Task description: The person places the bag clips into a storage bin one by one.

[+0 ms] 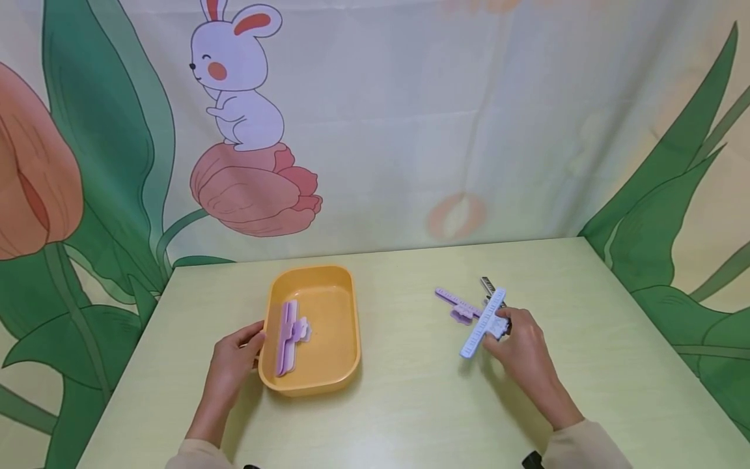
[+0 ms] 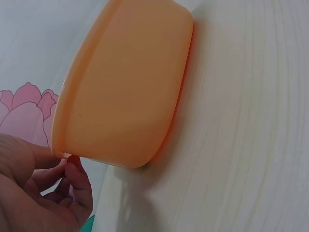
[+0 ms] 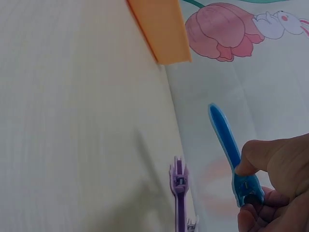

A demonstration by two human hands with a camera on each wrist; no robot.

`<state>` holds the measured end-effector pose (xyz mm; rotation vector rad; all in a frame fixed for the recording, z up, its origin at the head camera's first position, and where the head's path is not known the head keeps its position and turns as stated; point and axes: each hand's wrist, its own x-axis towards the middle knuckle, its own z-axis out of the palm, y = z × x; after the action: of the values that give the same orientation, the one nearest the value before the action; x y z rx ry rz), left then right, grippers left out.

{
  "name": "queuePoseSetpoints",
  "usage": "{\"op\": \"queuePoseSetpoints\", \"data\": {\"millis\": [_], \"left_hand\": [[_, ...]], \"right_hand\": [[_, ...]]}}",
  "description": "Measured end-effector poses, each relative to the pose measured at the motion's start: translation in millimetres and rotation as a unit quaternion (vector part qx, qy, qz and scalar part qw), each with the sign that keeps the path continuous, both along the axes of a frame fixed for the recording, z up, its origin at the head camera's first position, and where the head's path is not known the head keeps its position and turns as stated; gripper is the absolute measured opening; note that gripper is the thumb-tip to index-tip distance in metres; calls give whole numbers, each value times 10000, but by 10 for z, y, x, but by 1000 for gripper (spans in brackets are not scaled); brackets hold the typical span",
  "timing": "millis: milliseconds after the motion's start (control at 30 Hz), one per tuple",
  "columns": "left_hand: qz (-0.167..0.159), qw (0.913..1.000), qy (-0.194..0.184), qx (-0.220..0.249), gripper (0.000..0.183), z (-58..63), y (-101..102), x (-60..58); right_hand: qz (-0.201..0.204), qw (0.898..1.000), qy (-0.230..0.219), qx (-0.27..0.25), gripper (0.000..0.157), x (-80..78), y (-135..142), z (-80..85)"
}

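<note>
My left hand (image 1: 231, 358) pinches the left rim of a yellow-orange plastic tub (image 1: 319, 384), thumb and fingers meeting at its edge in the left wrist view. Inside the tub lies a purple long-jawed clip (image 1: 286, 345). At the right, my right hand (image 1: 523, 345) holds a light blue clip (image 1: 482, 326) with ruler-like marks by its handle. The right wrist view shows this blue clip (image 3: 224, 133) from its side, raised over the table. Close behind it on the table lie another purple clip (image 1: 451, 298) and a black-and-white clip (image 1: 486, 284), partly hidden by the blue one.
The pale wood-grain table (image 1: 404, 404) reaches back to a printed cloth (image 1: 381, 130) with a rabbit and tulips. Between the tub and the loose clips is a stretch of tabletop. Light sleeves (image 1: 586, 449) cover both forearms.
</note>
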<state>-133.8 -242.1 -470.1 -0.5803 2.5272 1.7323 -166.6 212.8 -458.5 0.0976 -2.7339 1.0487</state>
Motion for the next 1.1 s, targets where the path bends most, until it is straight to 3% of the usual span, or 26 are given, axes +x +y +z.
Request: {"op": "queuePoseSetpoints", "data": {"millis": [667, 1100], "left_hand": [[-21, 10000, 44, -3, 44, 3, 2, 8], [-45, 10000, 21, 13, 45, 9, 1, 8]], "right_hand": [[-57, 9998, -42, -163, 43, -37, 119, 235], [123, 9986, 260, -438, 42, -30, 135, 380]]}}
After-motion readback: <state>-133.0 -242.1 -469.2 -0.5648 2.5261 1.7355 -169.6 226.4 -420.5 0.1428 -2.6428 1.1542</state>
